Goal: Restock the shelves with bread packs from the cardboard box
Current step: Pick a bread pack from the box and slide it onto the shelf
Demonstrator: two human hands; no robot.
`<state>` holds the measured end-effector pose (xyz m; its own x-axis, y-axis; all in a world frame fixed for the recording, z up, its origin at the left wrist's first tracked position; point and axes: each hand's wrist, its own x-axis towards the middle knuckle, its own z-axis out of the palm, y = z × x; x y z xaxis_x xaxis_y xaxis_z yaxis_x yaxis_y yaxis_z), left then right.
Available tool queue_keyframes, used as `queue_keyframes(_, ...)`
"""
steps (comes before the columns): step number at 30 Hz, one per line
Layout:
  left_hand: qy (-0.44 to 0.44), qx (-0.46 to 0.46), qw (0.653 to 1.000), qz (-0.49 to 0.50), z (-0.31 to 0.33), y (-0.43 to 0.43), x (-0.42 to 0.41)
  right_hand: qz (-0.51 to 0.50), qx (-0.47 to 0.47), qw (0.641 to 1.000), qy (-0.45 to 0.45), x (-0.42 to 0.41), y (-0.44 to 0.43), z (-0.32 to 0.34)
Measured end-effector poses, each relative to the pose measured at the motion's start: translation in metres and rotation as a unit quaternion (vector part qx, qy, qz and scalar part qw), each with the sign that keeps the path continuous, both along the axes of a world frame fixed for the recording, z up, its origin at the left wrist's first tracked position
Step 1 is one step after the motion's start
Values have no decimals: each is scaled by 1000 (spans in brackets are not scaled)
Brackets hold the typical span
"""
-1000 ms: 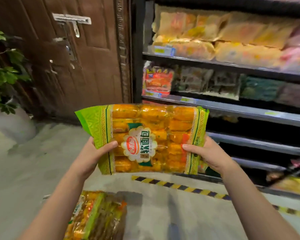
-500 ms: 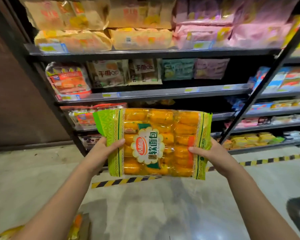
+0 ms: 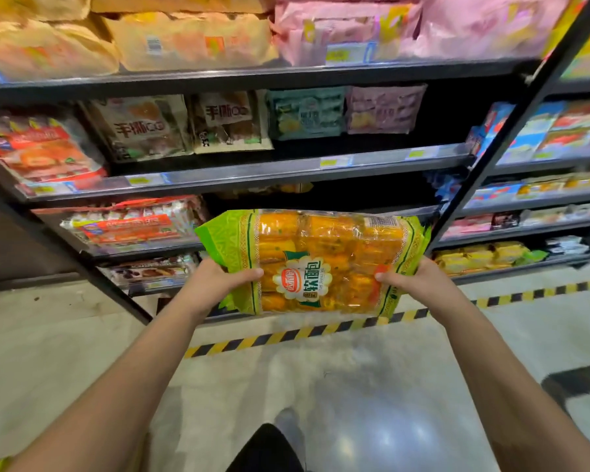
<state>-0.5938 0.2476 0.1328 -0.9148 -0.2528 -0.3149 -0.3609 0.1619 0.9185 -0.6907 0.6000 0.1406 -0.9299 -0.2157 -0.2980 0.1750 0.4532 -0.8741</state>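
A bread pack [image 3: 324, 257] with green ends and orange rolls inside is held flat in front of me, tilted toward the shelves. My left hand [image 3: 215, 279] grips its left end and my right hand [image 3: 416, 277] grips its right end, thumbs on top. The pack hangs in front of a dark gap on the third shelf [image 3: 321, 199] of the black rack. The cardboard box is out of view.
The upper shelves carry tan and pink bags [image 3: 184, 39], and the second shelf [image 3: 252, 172] holds several snack packs. A slanted black upright [image 3: 511, 131] divides off a second rack at right. Yellow-black tape [image 3: 286, 335] marks the floor. A dark shoe [image 3: 269, 447] shows below.
The view has swung right from the door and plant to face the shelves. Both hands have carried the pack forward and closer to the third shelf, tipping its far edge toward the gap.
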Motion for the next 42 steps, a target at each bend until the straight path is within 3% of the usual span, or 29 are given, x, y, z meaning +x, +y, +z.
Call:
queue_keyframes(6,8,-2,999,34,-42,11,-54,-68,15,998,-4,-54,-11,-34)
queue_keyframes(10,-6,-4,995,101,-80,23,-85,-152,-6,987,-52,-86,-26,-68)
queue_keyframes(14,-41,21,986,160,-113,35,-109,-157,25,985,-67,-117,-26,-109)
queue_keyframes(19,-100,63,979,169,-171,49,-135,-141,20,983,-113,-158,-5,-168)
queue_keyframes(27,-108,63,967,221,-286,106,-168,-91,-8,982,-163,-217,45,-291)
queue_keyframes(35,-132,82,972,178,-428,114,-198,48,-35,985,-161,-259,65,-421)
queue_keyframes(42,-112,79,976,169,-533,107,-226,51,-31,988,-142,-284,64,-535)
